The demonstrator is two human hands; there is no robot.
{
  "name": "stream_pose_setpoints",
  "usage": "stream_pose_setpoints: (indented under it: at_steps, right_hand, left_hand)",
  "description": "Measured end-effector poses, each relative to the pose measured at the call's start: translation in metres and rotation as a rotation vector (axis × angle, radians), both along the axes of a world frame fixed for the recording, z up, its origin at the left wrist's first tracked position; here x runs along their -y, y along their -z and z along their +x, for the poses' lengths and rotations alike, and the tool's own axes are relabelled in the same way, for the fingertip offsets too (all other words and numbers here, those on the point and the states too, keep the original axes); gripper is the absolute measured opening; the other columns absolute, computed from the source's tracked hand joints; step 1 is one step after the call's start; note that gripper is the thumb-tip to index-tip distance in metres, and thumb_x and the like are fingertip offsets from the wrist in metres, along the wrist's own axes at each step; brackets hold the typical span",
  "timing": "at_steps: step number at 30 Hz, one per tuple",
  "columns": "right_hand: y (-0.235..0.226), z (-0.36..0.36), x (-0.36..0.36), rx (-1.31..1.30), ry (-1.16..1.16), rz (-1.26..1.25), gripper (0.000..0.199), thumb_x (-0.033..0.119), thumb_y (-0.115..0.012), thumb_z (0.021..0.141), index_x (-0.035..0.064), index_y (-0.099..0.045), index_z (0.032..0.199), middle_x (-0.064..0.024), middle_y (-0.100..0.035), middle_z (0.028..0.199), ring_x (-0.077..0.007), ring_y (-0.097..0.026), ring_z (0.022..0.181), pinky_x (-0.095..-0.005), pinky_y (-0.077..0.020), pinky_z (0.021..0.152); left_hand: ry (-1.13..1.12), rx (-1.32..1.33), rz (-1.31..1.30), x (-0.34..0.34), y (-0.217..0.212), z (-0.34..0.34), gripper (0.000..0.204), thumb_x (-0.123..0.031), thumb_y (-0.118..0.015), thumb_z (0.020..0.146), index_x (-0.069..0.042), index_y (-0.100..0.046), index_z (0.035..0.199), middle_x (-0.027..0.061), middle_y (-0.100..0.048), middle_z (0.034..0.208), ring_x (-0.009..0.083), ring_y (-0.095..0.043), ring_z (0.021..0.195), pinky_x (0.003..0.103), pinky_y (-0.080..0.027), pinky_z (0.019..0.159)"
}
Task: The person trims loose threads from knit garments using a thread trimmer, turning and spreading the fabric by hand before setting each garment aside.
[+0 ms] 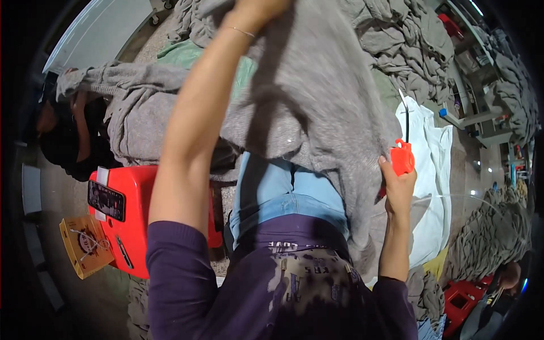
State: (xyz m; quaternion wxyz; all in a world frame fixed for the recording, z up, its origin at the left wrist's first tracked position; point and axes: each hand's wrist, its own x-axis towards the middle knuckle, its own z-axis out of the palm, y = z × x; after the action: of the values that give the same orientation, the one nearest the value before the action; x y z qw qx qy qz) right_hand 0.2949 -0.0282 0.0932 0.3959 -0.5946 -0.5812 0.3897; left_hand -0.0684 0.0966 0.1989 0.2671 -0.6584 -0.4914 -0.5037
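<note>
Grey knit cloth (317,85) spreads over my lap and rises toward the top edge, partly blurred. My left hand (263,7) is stretched far forward at that edge, gripping the raised cloth; its fingertips are cut off. On the right, my right hand (400,184) is closed round a red-handled tool (402,158) with a long, thin, dark blade pointing forward. My right thumb lies by the side edge of the grey cloth. White cloth (430,187) lies just beyond this hand.
A red stool (141,187) at left bears a phone (106,200) and a small pen-like tool (124,252). Beside it stands a yellow-brown bag (85,243). Another person (73,130) handles grey cloth at far left. Grey garment heaps (402,45) lie ahead and right (487,232).
</note>
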Motion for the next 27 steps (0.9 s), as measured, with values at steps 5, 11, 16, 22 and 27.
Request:
stream_pose_setpoints:
  at_steps: [5, 11, 16, 22, 27]
  right_hand:
    - [0.111, 0.066, -0.015, 0.204, 0.065, 0.139, 0.031, 0.006, -0.065, 0.079, -0.0012, -0.056, 0.108, -0.0051, -0.058, 0.082, -0.012, -0.056, 0.075, -0.0261, -0.0449, 0.07]
    - [0.103, 0.07, -0.007, 0.273, 0.065, -0.132, 0.029, 0.008, -0.061, 0.084, -0.0021, -0.056, 0.111, -0.0076, -0.061, 0.09, -0.0163, -0.058, 0.084, -0.0277, -0.0453, 0.078]
    - [0.047, 0.032, 0.004, 0.302, -0.087, 0.078, 0.027, 0.015, -0.058, 0.088, -0.003, -0.056, 0.108, -0.0093, -0.059, 0.089, -0.0202, -0.057, 0.087, -0.0313, -0.0442, 0.081]
    - [0.03, 0.019, 0.033, 0.385, -0.261, 0.191, 0.031, 0.016, -0.067, 0.081, 0.0017, -0.059, 0.107, -0.0172, -0.057, 0.098, -0.0312, -0.056, 0.09, -0.0334, -0.0447, 0.079]
    - [0.014, 0.022, 0.046, 0.347, -0.331, 0.086, 0.023, 0.013, -0.066, 0.082, 0.0007, -0.059, 0.1, -0.0148, -0.058, 0.086, -0.0275, -0.058, 0.075, -0.032, -0.045, 0.068]
  left_hand:
    - [0.139, 0.228, -0.212, 0.066, 0.12, 0.049, 0.015, -0.016, -0.063, 0.08, -0.002, -0.061, 0.082, 0.0147, -0.056, 0.08, 0.034, -0.053, 0.077, 0.036, -0.044, 0.069]
    - [0.545, 1.726, -1.282, 0.225, 0.191, 0.134, 0.022, -0.019, -0.054, 0.093, 0.003, -0.059, 0.095, 0.0133, -0.066, 0.086, 0.0191, -0.067, 0.073, 0.027, -0.055, 0.064]
    - [0.374, 2.267, -0.666, 0.206, 0.209, 0.158, 0.025, -0.01, -0.063, 0.087, 0.001, -0.051, 0.107, 0.0082, -0.062, 0.09, 0.0152, -0.061, 0.079, 0.027, -0.052, 0.074]
    - [0.528, 1.944, -0.313, 0.187, 0.208, 0.134, 0.028, -0.018, -0.058, 0.091, -0.003, -0.047, 0.112, 0.0091, -0.057, 0.108, 0.019, -0.058, 0.096, 0.033, -0.049, 0.085]
    - [0.974, 2.26, -0.383, 0.173, 0.199, 0.145, 0.041, -0.019, -0.057, 0.091, -0.001, -0.042, 0.125, 0.0133, -0.055, 0.117, 0.0235, -0.056, 0.106, 0.038, -0.045, 0.093]
